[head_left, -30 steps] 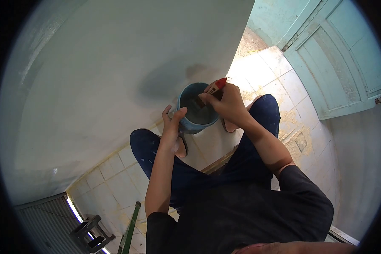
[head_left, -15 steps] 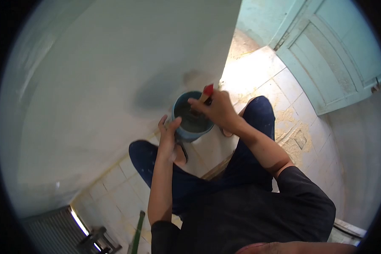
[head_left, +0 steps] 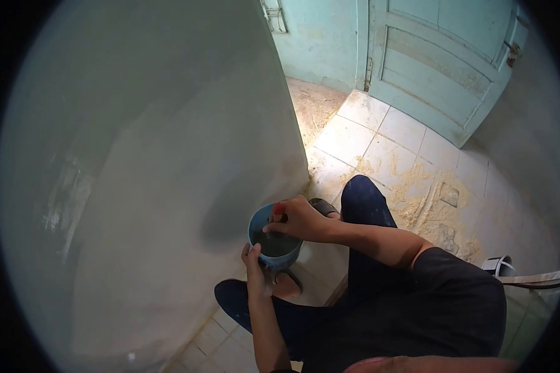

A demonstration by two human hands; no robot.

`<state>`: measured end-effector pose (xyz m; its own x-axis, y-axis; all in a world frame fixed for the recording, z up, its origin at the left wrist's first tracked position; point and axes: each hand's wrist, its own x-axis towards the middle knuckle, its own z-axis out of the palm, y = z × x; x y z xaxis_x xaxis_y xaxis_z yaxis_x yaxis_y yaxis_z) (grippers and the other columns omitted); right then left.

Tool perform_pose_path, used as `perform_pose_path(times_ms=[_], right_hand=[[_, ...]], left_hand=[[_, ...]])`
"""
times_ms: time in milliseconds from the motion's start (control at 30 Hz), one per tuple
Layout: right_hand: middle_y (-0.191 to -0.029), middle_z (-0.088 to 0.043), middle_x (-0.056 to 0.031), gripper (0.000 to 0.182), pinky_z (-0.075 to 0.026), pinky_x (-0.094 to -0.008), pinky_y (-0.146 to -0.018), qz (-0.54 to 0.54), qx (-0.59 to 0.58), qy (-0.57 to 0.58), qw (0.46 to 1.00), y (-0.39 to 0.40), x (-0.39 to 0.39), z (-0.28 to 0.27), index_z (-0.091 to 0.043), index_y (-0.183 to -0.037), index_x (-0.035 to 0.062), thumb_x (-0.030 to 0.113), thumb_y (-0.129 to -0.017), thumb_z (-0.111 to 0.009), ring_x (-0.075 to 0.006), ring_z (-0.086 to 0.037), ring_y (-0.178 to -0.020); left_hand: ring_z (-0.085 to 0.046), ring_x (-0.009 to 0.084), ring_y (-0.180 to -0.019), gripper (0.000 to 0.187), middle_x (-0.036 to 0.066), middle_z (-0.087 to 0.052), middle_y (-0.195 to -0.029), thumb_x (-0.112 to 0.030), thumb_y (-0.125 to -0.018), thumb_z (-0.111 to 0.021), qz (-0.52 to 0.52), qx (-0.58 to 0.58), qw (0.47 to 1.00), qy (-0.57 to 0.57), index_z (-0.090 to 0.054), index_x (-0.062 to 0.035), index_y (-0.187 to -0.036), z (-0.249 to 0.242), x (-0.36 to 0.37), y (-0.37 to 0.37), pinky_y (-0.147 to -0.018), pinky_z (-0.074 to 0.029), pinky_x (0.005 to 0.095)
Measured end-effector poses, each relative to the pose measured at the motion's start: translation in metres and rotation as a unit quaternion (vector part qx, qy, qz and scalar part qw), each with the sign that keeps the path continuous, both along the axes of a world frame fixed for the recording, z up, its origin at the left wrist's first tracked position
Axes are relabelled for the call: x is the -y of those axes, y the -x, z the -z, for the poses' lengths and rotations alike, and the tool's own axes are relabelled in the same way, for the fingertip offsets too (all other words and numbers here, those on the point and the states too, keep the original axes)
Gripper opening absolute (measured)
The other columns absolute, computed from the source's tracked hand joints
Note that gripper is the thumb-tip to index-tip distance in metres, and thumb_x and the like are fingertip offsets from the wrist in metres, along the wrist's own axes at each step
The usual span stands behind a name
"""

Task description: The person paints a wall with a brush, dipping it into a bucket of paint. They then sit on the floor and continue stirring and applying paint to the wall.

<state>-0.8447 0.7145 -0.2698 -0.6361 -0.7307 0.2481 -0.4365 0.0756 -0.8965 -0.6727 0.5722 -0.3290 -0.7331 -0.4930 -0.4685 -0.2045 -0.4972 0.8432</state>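
In the head view a small blue bucket is held up between my knees, close to the wall. Dark greyish liquid lies inside it. My left hand grips the bucket at its near-left rim. Over the opening, my right hand is closed around what looks like a paintbrush with a red handle end. The brush's lower end is down in the bucket and hidden by the fingers and the rim.
A smooth grey-green wall fills the left side. Yellowish residue is spread on the white floor tiles to the right. A pale blue door stands at the back right. A white container sits beside my right arm.
The view has shifted, so the bucket appears lower and more of the doorway shows. My left fingers now close on the rim, and my right hand sits lower over the bucket.
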Motion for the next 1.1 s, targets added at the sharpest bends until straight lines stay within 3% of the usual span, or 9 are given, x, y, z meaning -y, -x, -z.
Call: perform_pose_path(times_ms=[233,300,433,500,600,733,867,933,1100], right_hand=[[-0.086,-0.074,-0.0190,0.022,-0.057,-0.0380,-0.079,-0.050,0.177,0.024,0.983,0.012,-0.013,-0.008,-0.071,-0.081,-0.0029,0.014,-0.081,-0.085,-0.0326,-0.074,-0.083],[-0.084,-0.073,-0.0194,0.022,-0.056,-0.0414,-0.079,-0.026,-0.012,0.074,0.997,0.011,-0.010,-0.002,-0.072,-0.085,-0.0013,0.017,-0.082,-0.084,-0.0359,-0.073,-0.081],[-0.081,-0.071,-0.0190,0.025,-0.054,-0.0442,-0.076,-0.063,-0.052,-0.015,0.997,0.004,-0.008,0.004,-0.071,-0.088,-0.0001,0.022,-0.084,-0.082,-0.0388,-0.071,-0.079],[-0.078,-0.071,-0.0127,0.022,-0.054,-0.0413,-0.071,-0.045,-0.106,-0.048,0.992,0.002,-0.004,0.009,-0.074,-0.087,0.0022,0.023,-0.086,-0.082,-0.0312,-0.072,-0.075],[-0.077,-0.071,-0.0148,0.025,-0.054,-0.0405,-0.070,0.024,-0.102,-0.015,0.994,-0.001,-0.003,0.006,-0.075,-0.089,0.0022,0.025,-0.085,-0.084,-0.0312,-0.072,-0.072],[-0.078,-0.072,-0.0180,0.032,-0.055,-0.0426,-0.073,0.044,-0.012,-0.035,0.998,0.005,-0.005,0.001,-0.072,-0.085,-0.0003,0.030,-0.083,-0.084,-0.0363,-0.073,-0.076],[-0.079,-0.076,-0.0152,0.029,-0.057,-0.0377,-0.072,0.065,0.031,0.011,0.997,0.005,-0.008,-0.010,-0.076,-0.089,0.0009,0.027,-0.082,-0.086,-0.0277,-0.076,-0.074],[-0.079,-0.076,-0.0125,0.030,-0.057,-0.0303,-0.070,0.043,0.037,-0.004,0.998,0.006,-0.010,-0.015,-0.075,-0.091,-0.0014,0.024,-0.083,-0.089,-0.0167,-0.074,-0.073],[-0.080,-0.077,-0.0119,0.025,-0.058,-0.0311,-0.071,0.050,0.042,0.015,0.998,0.007,-0.004,-0.008,-0.075,-0.090,-0.0007,0.020,-0.081,-0.087,-0.0187,-0.075,-0.074]], left_hand=[[-0.044,0.0337,-0.141,0.086,0.014,-0.045,-0.150,-0.058,-0.088,-0.070,0.000,-0.002,1.000,-0.014,-0.036,-0.0137,-0.154,0.006,-0.001,0.004,-0.112,-0.040,0.0518],[-0.046,0.0327,-0.139,0.082,0.013,-0.047,-0.148,-0.058,-0.089,-0.069,-0.007,0.002,1.000,-0.012,-0.040,-0.0142,-0.152,0.004,-0.003,0.006,-0.111,-0.040,0.0515],[-0.046,0.0319,-0.139,0.079,0.012,-0.047,-0.147,-0.056,-0.090,-0.068,-0.006,-0.005,1.000,-0.013,-0.041,-0.0151,-0.152,-0.001,-0.006,0.006,-0.110,-0.042,0.0500],[-0.047,0.0315,-0.138,0.078,0.011,-0.048,-0.147,-0.055,-0.090,-0.068,-0.012,-0.002,1.000,-0.011,-0.041,-0.0151,-0.151,0.001,-0.005,0.004,-0.109,-0.042,0.0496],[-0.047,0.0313,-0.138,0.079,0.012,-0.048,-0.147,-0.055,-0.089,-0.069,-0.008,-0.007,1.000,-0.023,-0.041,-0.0151,-0.151,0.008,-0.001,0.003,-0.109,-0.043,0.0497],[-0.045,0.0324,-0.139,0.085,0.013,-0.046,-0.148,-0.056,-0.089,-0.070,-0.006,-0.016,1.000,-0.021,-0.036,-0.0133,-0.154,0.001,-0.004,0.002,-0.109,-0.043,0.0508],[-0.042,0.0374,-0.142,0.097,0.020,-0.038,-0.154,-0.058,-0.088,-0.071,-0.036,-0.001,0.999,-0.010,-0.025,-0.0102,-0.159,-0.012,-0.013,0.004,-0.110,-0.043,0.0524],[-0.039,0.0398,-0.144,0.107,0.024,-0.032,-0.157,-0.059,-0.086,-0.073,-0.047,-0.002,0.999,-0.020,-0.016,-0.0077,-0.162,-0.008,-0.008,0.004,-0.113,-0.041,0.0522],[-0.033,0.0402,-0.149,0.116,0.027,-0.029,-0.160,-0.060,-0.084,-0.074,-0.038,0.013,0.999,0.006,-0.009,-0.0049,-0.163,-0.014,-0.011,0.004,-0.119,-0.033,0.0497]])
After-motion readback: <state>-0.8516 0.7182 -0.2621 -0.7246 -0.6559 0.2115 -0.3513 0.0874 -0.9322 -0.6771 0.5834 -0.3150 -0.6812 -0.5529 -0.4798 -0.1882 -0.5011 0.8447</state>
